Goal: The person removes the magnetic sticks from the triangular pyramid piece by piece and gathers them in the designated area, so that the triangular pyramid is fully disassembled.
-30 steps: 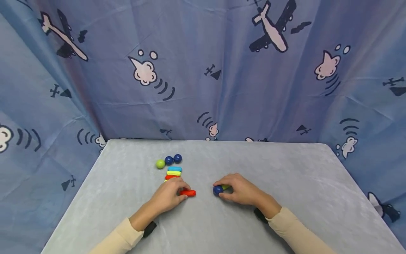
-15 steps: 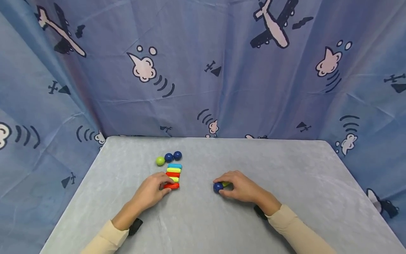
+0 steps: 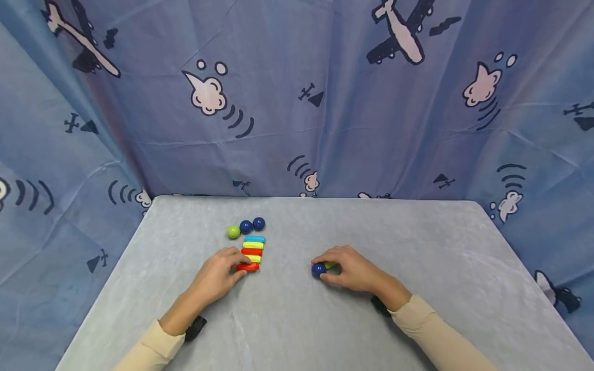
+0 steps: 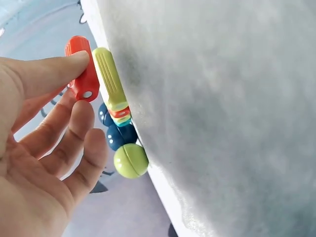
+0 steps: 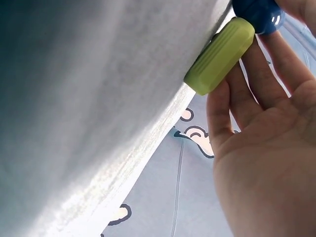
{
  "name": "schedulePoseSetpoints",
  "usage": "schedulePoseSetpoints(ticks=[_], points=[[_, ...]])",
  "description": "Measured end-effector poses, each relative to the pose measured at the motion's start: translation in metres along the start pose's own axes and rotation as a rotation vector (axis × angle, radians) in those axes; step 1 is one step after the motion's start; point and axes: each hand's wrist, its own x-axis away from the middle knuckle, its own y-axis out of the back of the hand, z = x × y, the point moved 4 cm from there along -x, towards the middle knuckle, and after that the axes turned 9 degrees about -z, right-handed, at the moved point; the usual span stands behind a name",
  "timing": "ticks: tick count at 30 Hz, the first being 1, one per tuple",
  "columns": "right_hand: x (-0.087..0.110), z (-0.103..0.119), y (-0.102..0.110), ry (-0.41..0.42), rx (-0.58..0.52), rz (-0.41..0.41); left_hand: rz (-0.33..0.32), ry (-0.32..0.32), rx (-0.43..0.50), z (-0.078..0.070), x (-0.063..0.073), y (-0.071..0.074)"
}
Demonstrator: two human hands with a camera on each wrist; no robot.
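In the head view, my left hand pinches a red toy rod between thumb and fingers at the near end of a row of short rods. A yellow-green rod lies beside it, followed by another red rod, a yellow one and a light blue one. On the right, my other hand holds a dark blue ball by thumb and fingertips. A green rod meets that ball under the palm, partly hidden in the head view.
Beyond the rods, a green ball and two dark blue balls form a short line on the grey table. A blue curtain printed with airplanes hangs behind the table's far edge.
My left hand has carried the red rod leftward from right of the row to its near end. The right hand stays at the blue ball and green rod. The head view has tilted slightly.
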Motion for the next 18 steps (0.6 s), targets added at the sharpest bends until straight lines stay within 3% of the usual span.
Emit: schedulePoseSetpoints(ticks=[11,18], points=[[0.0007,0.0007,0.0019,-0.004,0.016,-0.002,-0.085,-0.085,-0.016,0.0030,0.0031,0.0000],[0.0009,0.0012,0.0007,-0.013,0.019,0.005,-0.071,-0.086,0.009,0.0052,0.0039,-0.0024]])
